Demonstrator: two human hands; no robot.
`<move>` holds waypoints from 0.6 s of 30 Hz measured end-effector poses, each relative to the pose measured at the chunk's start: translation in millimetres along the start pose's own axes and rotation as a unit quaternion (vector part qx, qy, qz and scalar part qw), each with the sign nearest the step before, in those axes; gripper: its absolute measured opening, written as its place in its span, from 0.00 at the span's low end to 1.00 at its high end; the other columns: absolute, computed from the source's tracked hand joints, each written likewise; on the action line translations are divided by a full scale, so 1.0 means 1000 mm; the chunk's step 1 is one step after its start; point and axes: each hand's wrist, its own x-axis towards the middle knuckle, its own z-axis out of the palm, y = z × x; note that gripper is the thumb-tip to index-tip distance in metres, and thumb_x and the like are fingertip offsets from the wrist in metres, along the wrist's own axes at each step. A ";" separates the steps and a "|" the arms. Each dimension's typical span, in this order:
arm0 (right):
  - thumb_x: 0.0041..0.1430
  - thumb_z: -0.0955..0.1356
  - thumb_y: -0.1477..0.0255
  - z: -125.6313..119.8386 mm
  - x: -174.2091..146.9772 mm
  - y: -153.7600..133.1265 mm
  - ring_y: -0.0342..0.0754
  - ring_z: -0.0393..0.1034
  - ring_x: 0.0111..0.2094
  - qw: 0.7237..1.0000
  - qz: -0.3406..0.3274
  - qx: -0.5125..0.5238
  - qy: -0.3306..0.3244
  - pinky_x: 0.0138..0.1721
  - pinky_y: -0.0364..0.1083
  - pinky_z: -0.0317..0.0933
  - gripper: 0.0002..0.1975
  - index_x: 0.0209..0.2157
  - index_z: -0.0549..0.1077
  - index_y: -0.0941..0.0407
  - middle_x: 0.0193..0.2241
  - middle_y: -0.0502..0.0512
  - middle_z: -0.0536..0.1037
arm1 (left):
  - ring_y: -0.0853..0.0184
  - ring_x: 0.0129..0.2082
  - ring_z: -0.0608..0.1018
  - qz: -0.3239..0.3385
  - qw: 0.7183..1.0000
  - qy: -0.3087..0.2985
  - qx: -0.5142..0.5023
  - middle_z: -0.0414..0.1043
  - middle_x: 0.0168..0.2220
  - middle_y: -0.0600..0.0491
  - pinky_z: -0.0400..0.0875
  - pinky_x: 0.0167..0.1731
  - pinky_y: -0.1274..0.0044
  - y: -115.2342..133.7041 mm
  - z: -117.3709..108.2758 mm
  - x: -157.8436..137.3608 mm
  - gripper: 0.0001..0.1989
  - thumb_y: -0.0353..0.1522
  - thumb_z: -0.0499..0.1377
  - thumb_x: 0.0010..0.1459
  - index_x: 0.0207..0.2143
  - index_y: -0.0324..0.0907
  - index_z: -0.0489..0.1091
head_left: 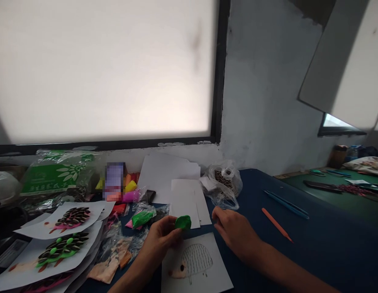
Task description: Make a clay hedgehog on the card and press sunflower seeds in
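My left hand [163, 237] pinches a flattened lump of green modelling clay [183, 222] between thumb and fingers, above the top edge of a white drawing sheet [221, 280]. The sheet carries a pencil hedgehog [197, 259]. Peach clay covers its snout, with a dark eye and a brown nose tip on it. To the right of the sheet, my right hand [236, 234] is low over the blue table [258, 276], its fingers curled together. Whatever those fingertips hold, if anything, is hidden.
Finished hedgehog pictures with seeds [63, 248] are stacked at left. Behind lie coloured clay packs [143, 218], white paper [164, 175] and a plastic bag of seeds [223, 181]. An orange tool [277, 225] and blue tweezers [286, 203] lie at right.
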 end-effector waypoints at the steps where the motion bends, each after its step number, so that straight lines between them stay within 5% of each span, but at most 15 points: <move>1: 0.58 0.63 0.84 -0.003 0.000 0.001 0.52 0.71 0.32 1.000 0.000 -0.011 -0.006 0.30 0.46 0.56 0.09 0.36 0.69 0.56 0.30 0.56 0.76 | 0.65 0.25 0.73 0.000 1.000 0.000 0.000 0.73 0.26 0.53 0.65 0.25 0.77 -0.001 -0.001 0.000 0.28 0.51 0.70 0.37 0.35 0.40 0.73; 8: 0.57 0.61 0.86 -0.003 -0.004 0.000 0.49 0.68 0.23 0.997 0.004 -0.061 -0.042 0.23 0.44 0.48 0.12 0.34 0.71 0.58 0.23 0.54 0.74 | 0.63 0.25 0.75 -0.002 1.000 0.007 0.005 0.73 0.24 0.53 0.65 0.25 0.76 0.002 -0.003 0.000 0.27 0.49 0.70 0.38 0.37 0.41 0.75; 14: 0.53 0.63 0.89 -0.008 -0.005 -0.002 0.55 0.71 0.34 0.994 0.004 -0.091 -0.056 0.27 0.45 0.48 0.13 0.30 0.71 0.58 0.32 0.60 0.77 | 0.64 0.27 0.77 -0.005 1.000 -0.028 -0.007 0.75 0.28 0.53 0.68 0.28 0.75 0.020 -0.007 -0.007 0.25 0.46 0.70 0.42 0.39 0.41 0.75; 18: 0.56 0.63 0.86 -0.009 -0.006 -0.002 0.51 0.70 0.26 0.994 0.007 -0.086 -0.069 0.24 0.44 0.46 0.11 0.27 0.70 0.57 0.25 0.57 0.75 | 0.63 0.30 0.78 -0.001 0.998 -0.061 -0.019 0.75 0.30 0.52 0.70 0.32 0.75 0.032 -0.007 -0.014 0.23 0.46 0.70 0.47 0.41 0.41 0.74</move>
